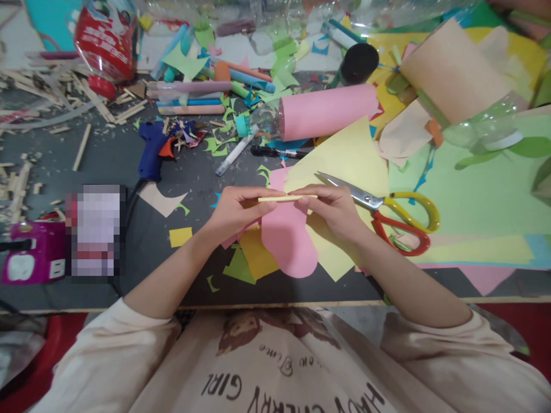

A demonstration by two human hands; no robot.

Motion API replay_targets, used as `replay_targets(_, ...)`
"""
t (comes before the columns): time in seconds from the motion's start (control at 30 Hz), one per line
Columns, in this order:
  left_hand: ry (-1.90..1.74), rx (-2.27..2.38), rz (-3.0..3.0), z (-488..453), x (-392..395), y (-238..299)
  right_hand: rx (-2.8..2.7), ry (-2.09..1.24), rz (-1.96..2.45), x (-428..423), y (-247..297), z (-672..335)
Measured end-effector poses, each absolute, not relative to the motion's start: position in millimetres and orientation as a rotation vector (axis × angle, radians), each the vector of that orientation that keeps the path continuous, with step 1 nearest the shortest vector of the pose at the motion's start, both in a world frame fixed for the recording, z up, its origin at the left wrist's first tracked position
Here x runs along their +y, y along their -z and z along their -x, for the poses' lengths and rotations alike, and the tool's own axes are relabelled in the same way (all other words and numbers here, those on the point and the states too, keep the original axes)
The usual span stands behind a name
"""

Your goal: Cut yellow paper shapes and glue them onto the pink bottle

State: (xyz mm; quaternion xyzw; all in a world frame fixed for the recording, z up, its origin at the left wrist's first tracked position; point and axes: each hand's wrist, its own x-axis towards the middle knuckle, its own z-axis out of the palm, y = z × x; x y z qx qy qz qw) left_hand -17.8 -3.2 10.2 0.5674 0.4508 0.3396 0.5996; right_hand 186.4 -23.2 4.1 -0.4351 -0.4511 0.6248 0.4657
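Note:
Both hands pinch a narrow yellow paper strip (287,199), seen edge-on, between thumbs and fingers. My left hand (243,205) grips its left end and my right hand (329,206) its right end, with the fingertips nearly meeting in the middle. Whether the strip is folded or rolled I cannot tell. Below it lies a pink paper cutout (290,246) with a rounded lower edge. A pale yellow paper sheet (344,155) is spread under and beside my right hand. Scissors (379,206) with one yellow and one red handle rest on that sheet, just right of my right hand.
A blue glue gun (152,149) lies on the left, near a purple box (34,252). Ahead are a pink-wrapped bottle (327,112), a black pen (275,152) and a red-labelled bottle (107,46). Wooden sticks (81,146), paper scraps and coloured sheets (486,189) cover much of the table.

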Motion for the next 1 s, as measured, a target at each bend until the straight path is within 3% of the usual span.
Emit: replay_targets(1.0, -0.752, 1.053, -1.249, 18, -4, -12, -1.141, -1.593, 0.974, -25, 1, -189)
